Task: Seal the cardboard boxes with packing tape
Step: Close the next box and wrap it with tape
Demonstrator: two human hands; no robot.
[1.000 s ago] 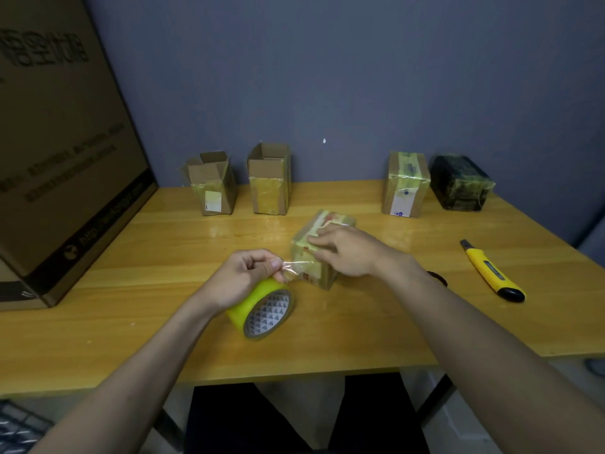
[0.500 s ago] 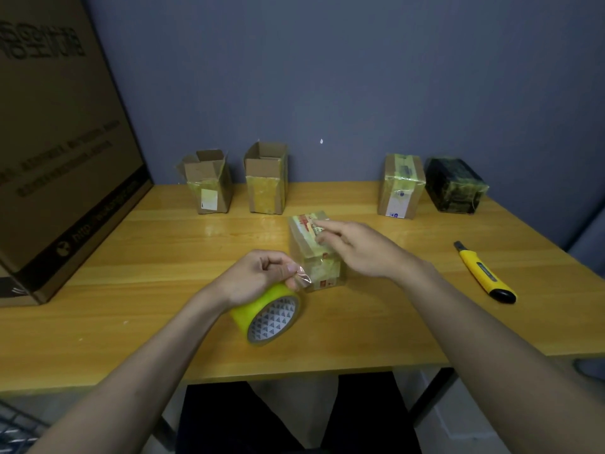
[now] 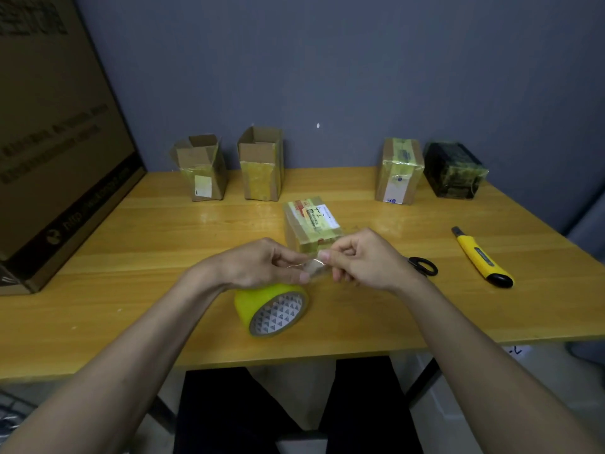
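Mid-frame: left hand (image 3: pixel 262 263) and right hand (image 3: pixel 363 260) both pinch a clear tape strip (image 3: pixel 313 267) above the yellow roll (image 3: pixel 271 308). Small box (image 3: pixel 311 224) sits just behind on the surface (image 3: pixel 163 244). Best to keep the strip taut while tearing, so it cannot fold onto itself.

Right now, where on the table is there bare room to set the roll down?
Bare table lies between the big box and the left hand, and between the boxes along the wall. It is crowded around the hands, scissors and knife.
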